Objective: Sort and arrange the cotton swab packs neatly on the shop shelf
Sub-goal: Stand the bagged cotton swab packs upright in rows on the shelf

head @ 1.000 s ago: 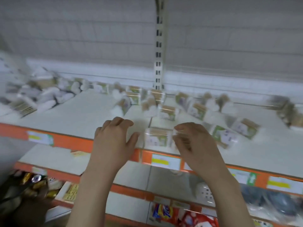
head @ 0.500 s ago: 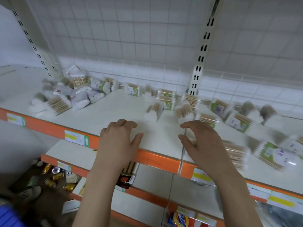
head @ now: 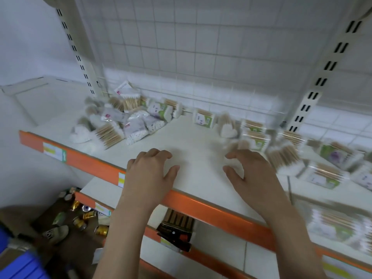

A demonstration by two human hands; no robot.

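Cotton swab packs lie scattered on the white shelf (head: pixel 189 141) with an orange front edge. A heap of packs (head: pixel 120 121) sits at the back left. More packs (head: pixel 253 135) trail along the back and spread to the right (head: pixel 324 174), blurred. My left hand (head: pixel 151 174) hovers over the shelf's front edge with loosely curled fingers, holding nothing. My right hand (head: pixel 251 174) hovers beside it, fingers bent, also empty, just left of the right-hand packs.
A white wire-grid back panel (head: pixel 201 47) and slotted uprights (head: pixel 322 77) stand behind the shelf. Lower shelves (head: pixel 201 254) hold a dark box (head: pixel 177 228). Cans and a shoe (head: pixel 80 220) lie on the floor at bottom left, beside a blue crate (head: pixel 22 266).
The view has swung left, so the left heap of packs now sits nearer the middle. Both hands stay in front of me, empty; the pack that lay between them is gone from there.
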